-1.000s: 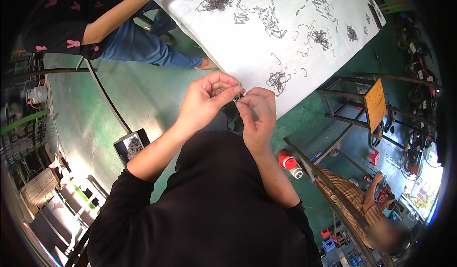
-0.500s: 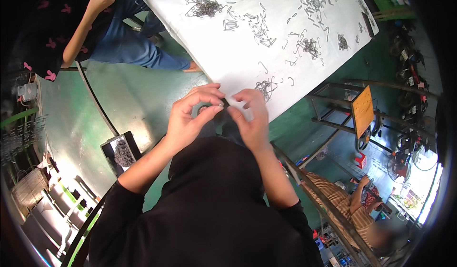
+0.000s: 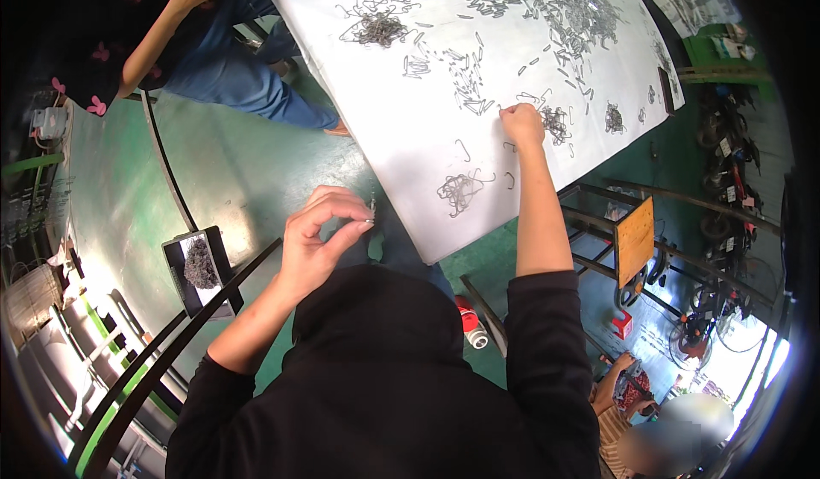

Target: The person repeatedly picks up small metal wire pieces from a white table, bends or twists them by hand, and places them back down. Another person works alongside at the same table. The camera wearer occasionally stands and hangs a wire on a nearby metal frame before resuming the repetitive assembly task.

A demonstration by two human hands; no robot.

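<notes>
My left hand (image 3: 320, 235) is held off the near corner of the white-covered table (image 3: 401, 171), thumb and forefinger pinched on a small shiny metal piece. Its exact kind is too small to tell. Over the table, my right hand (image 3: 523, 124) has its fingertips pressed together on the surface, beside a small pile of dark wire hooks (image 3: 555, 126). What lies between those fingertips is hidden. Nearer to me are another loose pile of wire hooks (image 3: 459, 193) and a few single hooks. Short dark strips (image 3: 468, 77) lie scattered beyond the right hand.
At the far left of the table a person (image 3: 184, 5) works with their own hands. A tray of dark small parts (image 3: 201, 265) stands to my left. A wooden-topped stand (image 3: 635, 240) and a red and white container (image 3: 472, 325) are on the right, with another person (image 3: 615, 402) lower down.
My right hand has left the spot beside my left hand and reached forward and right onto the table, by a hook pile. The left hand has moved slightly left and nearer, still pinched.
</notes>
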